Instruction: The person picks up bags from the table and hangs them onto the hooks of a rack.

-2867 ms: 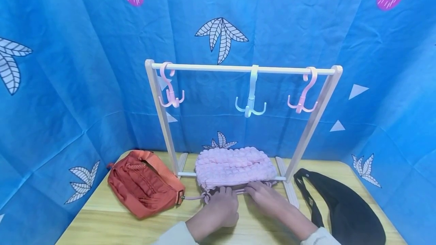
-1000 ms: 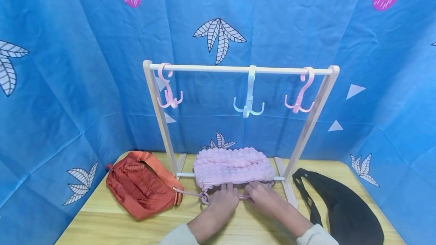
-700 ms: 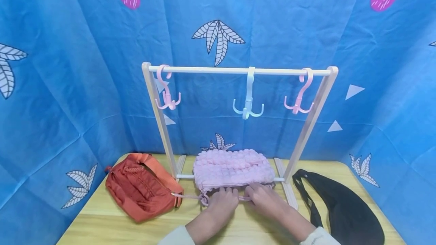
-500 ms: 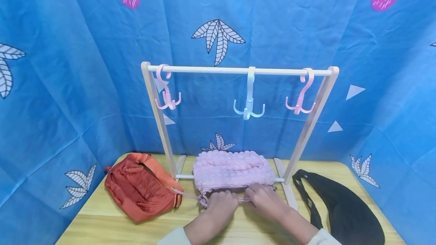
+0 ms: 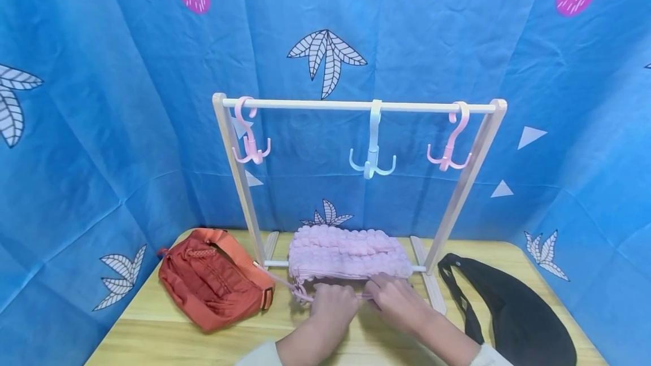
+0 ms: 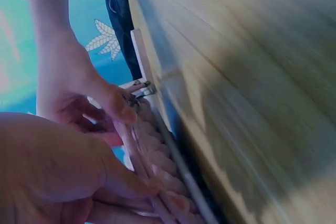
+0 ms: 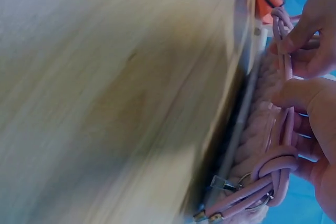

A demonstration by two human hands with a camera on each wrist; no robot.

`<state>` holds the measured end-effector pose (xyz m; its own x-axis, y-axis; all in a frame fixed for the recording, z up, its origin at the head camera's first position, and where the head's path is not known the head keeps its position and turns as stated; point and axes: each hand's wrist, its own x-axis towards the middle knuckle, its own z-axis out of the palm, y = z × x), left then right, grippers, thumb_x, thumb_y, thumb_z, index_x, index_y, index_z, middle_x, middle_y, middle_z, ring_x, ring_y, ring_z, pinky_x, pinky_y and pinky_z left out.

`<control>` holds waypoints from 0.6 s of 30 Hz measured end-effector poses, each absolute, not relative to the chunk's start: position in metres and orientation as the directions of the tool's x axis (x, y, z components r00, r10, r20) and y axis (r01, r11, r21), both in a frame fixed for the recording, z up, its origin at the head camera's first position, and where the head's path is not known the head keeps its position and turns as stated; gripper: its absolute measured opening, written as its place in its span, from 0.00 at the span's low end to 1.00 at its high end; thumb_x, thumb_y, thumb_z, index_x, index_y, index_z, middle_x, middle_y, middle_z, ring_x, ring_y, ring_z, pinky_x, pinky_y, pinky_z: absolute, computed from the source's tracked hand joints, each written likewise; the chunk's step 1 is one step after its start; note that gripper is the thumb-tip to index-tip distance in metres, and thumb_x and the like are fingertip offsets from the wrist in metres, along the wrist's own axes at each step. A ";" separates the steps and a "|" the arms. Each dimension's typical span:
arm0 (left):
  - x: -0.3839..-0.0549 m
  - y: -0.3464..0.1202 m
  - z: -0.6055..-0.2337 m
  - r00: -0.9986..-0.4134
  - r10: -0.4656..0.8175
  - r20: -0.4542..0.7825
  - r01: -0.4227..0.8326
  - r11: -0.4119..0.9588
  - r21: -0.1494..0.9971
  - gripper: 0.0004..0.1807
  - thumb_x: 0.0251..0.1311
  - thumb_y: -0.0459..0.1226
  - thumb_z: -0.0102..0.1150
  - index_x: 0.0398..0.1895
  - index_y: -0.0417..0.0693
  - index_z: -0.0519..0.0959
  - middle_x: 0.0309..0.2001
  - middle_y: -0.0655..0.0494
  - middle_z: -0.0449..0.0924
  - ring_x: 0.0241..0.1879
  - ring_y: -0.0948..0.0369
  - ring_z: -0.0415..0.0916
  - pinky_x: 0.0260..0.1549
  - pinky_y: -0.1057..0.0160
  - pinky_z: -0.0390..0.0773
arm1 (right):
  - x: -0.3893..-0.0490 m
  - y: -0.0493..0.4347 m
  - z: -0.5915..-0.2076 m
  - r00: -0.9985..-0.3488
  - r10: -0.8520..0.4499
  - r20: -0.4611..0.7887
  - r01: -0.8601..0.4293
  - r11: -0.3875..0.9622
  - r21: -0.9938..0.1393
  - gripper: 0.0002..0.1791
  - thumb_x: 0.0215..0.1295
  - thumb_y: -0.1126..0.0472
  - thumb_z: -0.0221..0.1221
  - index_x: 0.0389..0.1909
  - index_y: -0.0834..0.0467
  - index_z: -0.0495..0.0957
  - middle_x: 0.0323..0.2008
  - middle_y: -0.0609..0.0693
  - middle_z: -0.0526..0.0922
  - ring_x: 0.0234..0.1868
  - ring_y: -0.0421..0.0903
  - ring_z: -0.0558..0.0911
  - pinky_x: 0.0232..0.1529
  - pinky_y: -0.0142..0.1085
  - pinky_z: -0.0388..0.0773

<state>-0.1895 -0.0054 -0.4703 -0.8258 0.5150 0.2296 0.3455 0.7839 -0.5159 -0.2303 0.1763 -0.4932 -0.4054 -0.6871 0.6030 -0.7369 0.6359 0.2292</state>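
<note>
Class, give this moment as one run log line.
left hand: pinches strap; right hand: pinches strap; pink bag: below bare hooks; red bag: table left; black bag: table right

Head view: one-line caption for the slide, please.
Left hand and right hand pinch the strap of a pink bag below three hanging hooks, red bag left, black bag right.

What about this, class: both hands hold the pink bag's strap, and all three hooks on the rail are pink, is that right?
Not quite: the head view shows the middle hook is pale blue; only the outer hooks are pink. The left hand and right hand do hold the strap.
</note>
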 end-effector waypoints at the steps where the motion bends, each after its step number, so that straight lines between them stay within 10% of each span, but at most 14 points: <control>1: -0.189 -0.004 -0.469 -0.828 0.511 0.231 0.333 0.779 -0.532 0.05 0.60 0.48 0.69 0.33 0.61 0.87 0.25 0.64 0.78 0.25 0.59 0.81 0.34 0.51 0.87 | -0.230 0.176 -0.491 -0.399 -0.686 0.609 -0.739 0.633 0.228 0.11 0.48 0.64 0.74 0.27 0.52 0.80 0.26 0.41 0.81 0.27 0.36 0.77 0.25 0.23 0.75; 9: -0.187 -0.004 -0.464 -0.782 0.514 0.352 0.274 0.791 -0.547 0.09 0.61 0.44 0.68 0.32 0.49 0.84 0.26 0.56 0.82 0.27 0.57 0.83 0.33 0.56 0.89 | -0.224 0.179 -0.475 -0.376 -0.650 0.661 -0.784 0.603 0.147 0.16 0.40 0.70 0.72 0.29 0.54 0.80 0.27 0.42 0.80 0.30 0.37 0.78 0.32 0.23 0.77; 18: -0.203 -0.018 -0.464 -0.586 0.622 0.519 0.375 0.776 -0.507 0.10 0.52 0.37 0.73 0.36 0.47 0.82 0.28 0.58 0.80 0.23 0.65 0.72 0.16 0.71 0.75 | -0.224 0.197 -0.453 -0.326 -0.601 0.730 -0.799 0.587 0.126 0.16 0.40 0.71 0.76 0.29 0.54 0.82 0.28 0.43 0.82 0.30 0.37 0.80 0.33 0.23 0.80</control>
